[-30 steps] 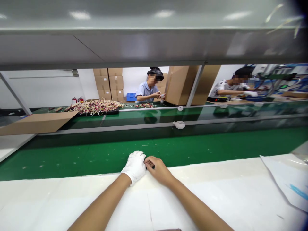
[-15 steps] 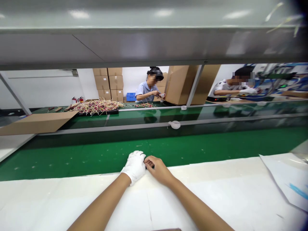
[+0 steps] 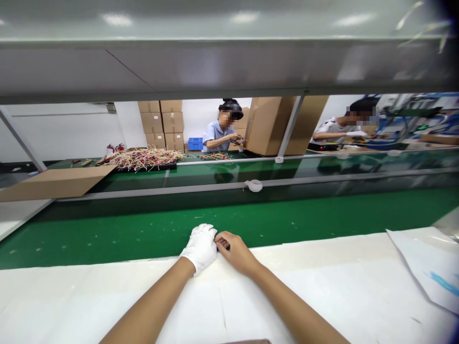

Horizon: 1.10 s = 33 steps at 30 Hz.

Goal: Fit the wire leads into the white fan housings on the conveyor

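Note:
My left hand (image 3: 200, 246), in a white glove, rests at the front edge of the green conveyor belt (image 3: 136, 234). Its back faces up, with the fingers laid forward and slightly bent. My bare right hand (image 3: 232, 249) lies against its right side, fingers curled and thumb tucked in. The right fingertips touch the side of the glove; whatever they might pinch is hidden. Below both wrists runs the white covered worktop (image 3: 201, 306).
A round white part (image 3: 255, 186) rides the belt's far side; another white part (image 3: 278, 160) is on the back belt. Beyond are a wire pile (image 3: 143, 158), a cardboard sheet (image 3: 57, 182) and two co-workers. A metal shelf (image 3: 229, 67) hangs overhead; paper (image 3: 426, 267) lies right.
The round white part and the specks on the near belt have shifted left. On the back belt, the white part has moved right. Both my hands have stayed in place.

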Each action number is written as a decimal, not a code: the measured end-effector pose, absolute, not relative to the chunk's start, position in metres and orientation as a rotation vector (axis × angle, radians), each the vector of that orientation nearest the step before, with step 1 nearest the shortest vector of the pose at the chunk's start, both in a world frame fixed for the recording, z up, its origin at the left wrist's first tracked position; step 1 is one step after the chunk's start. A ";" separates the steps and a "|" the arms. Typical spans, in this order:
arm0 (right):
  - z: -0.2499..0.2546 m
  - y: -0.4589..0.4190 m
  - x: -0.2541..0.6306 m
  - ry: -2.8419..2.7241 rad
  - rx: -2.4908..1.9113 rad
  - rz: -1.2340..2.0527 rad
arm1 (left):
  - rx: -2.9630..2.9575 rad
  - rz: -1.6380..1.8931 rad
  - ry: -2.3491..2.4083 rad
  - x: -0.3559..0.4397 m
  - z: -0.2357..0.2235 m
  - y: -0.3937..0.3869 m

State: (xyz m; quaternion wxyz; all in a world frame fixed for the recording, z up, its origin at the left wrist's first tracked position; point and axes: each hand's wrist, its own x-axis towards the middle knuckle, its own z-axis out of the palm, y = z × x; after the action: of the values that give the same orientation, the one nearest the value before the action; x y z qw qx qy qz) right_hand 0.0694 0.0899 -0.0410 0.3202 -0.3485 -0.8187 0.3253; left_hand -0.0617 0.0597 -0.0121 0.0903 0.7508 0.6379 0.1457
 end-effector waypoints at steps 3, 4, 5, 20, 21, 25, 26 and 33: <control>-0.042 0.090 0.069 -2.154 -0.914 0.856 | 2.237 0.436 1.893 -0.062 -0.013 0.060; -0.042 0.090 0.069 -2.155 -0.913 0.853 | 2.239 0.437 1.892 -0.062 -0.013 0.060; -0.042 0.090 0.069 -2.157 -0.913 0.849 | 2.242 0.437 1.890 -0.062 -0.013 0.060; -0.039 0.089 0.069 -2.154 -0.919 0.870 | 2.280 0.447 1.889 -0.064 -0.021 0.063; -0.039 0.089 0.069 -2.153 -0.919 0.869 | 2.284 0.447 1.886 -0.064 -0.021 0.063; -0.039 0.089 0.069 -2.152 -0.923 0.868 | 2.294 0.448 1.884 -0.065 -0.021 0.064; -0.039 0.089 0.069 -2.153 -0.924 0.866 | 2.296 0.448 1.883 -0.065 -0.022 0.064; -0.042 0.090 0.069 -2.156 -0.919 0.859 | 2.299 0.449 1.886 -0.066 -0.024 0.065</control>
State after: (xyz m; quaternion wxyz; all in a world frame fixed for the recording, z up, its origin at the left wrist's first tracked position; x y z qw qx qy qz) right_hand 0.0688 0.0899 -0.0418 0.3172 -0.3492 -0.8191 0.3265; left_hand -0.0660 0.0652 -0.0241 0.0670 0.7629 0.6256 0.1490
